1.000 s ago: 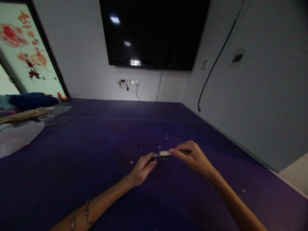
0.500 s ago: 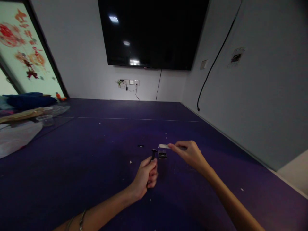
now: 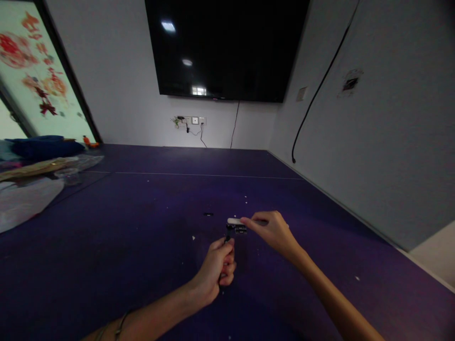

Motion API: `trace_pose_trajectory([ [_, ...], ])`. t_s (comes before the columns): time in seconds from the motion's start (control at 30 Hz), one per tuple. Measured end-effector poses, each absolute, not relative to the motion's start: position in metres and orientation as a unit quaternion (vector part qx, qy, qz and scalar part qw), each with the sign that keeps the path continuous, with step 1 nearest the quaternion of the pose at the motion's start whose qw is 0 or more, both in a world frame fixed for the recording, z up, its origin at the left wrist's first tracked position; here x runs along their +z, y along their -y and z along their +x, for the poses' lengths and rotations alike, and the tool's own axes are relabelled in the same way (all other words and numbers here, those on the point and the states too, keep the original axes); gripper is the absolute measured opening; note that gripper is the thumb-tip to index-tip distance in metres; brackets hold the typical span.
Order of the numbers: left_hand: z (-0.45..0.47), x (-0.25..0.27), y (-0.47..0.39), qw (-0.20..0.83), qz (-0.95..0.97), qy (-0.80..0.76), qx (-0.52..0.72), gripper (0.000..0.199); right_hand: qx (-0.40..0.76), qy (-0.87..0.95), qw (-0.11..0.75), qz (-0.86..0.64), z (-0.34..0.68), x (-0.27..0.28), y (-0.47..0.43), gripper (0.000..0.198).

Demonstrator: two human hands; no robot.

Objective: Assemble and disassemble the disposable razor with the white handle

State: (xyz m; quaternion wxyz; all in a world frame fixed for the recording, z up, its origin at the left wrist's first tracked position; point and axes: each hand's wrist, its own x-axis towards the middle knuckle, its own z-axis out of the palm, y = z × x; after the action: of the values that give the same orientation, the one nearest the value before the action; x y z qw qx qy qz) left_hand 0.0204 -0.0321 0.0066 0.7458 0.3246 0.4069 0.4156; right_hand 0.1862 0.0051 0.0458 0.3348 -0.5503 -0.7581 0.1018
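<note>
Left hand (image 3: 217, 267): fingers wrapped around a slim black-handled tool (image 3: 227, 236), its dark head just beyond the thumb. Right hand (image 3: 275, 232): thumb and fingers pinching a pale flat stick (image 3: 233, 221), tip pointing left, right by that head. Contact or a small gap, can't tell.

Dark block (image 3: 241, 229) sits just right of the head, below the stick; can't tell if it's attached. Smaller dark piece (image 3: 208, 214) lies past the left hand, a bit to its left, on the purple surface (image 3: 159, 265). White scrap (image 3: 193, 237) left of the left hand.

Step in hand, my read: working the stick on or around the tool head. Next move probably calls for a steady left grip and small, light right-hand motion.

Writing: pale marks on both dark pieces, too small to read. Red lettering on the glass door (image 3: 67, 106) beyond the left hand, too blurred.
</note>
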Motion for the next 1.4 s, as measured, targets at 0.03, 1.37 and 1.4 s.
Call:
trace_pose_trajectory([
  [0.03,0.021,0.006,0.033,0.746,0.327,-0.407,0.414,0.031,0.107,0.76,0.335,-0.547,0.183,0.043,-0.005,0.053],
  [1.37,0.018,-0.004,0.027,0.699,0.39,-0.39,0.456,0.036,0.215,0.752,0.337,-0.524,0.191,0.032,-0.018,0.052],
  [1.4,0.019,-0.005,0.027,0.702,0.39,-0.391,0.451,0.036,0.22,0.754,0.338,-0.518,0.188,0.032,-0.016,0.051],
])
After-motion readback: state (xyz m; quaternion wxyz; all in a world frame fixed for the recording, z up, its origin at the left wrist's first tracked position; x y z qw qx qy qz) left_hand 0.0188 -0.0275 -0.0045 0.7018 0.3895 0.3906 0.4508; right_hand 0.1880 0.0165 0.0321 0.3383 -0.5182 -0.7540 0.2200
